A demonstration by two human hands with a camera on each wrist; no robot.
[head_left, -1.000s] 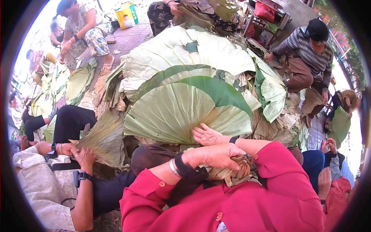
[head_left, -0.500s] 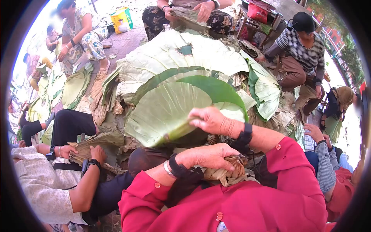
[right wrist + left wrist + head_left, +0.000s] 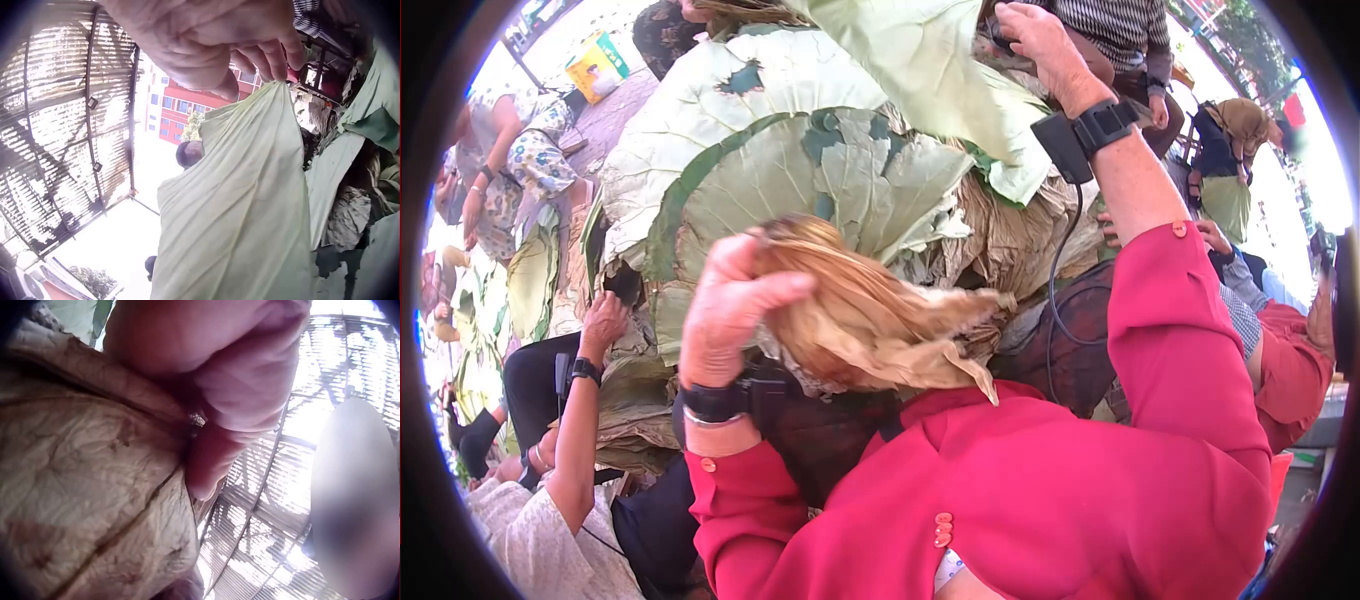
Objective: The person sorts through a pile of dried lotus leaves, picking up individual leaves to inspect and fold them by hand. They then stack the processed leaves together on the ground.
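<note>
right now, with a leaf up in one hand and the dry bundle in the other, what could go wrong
The raised pale green leaf might tear, since the right hand pinches it at its edge. The dry bundle in the left hand looks papery and ragged, so bits could break off if squeezed. The black cable hanging from the right wrist camera could snag.

Leaf stack dead ahead, top leaf on it; bag beyond, far left, on paving; more leaves right of stack; cable nearer, also right (neighbour's arm near left)
</note>
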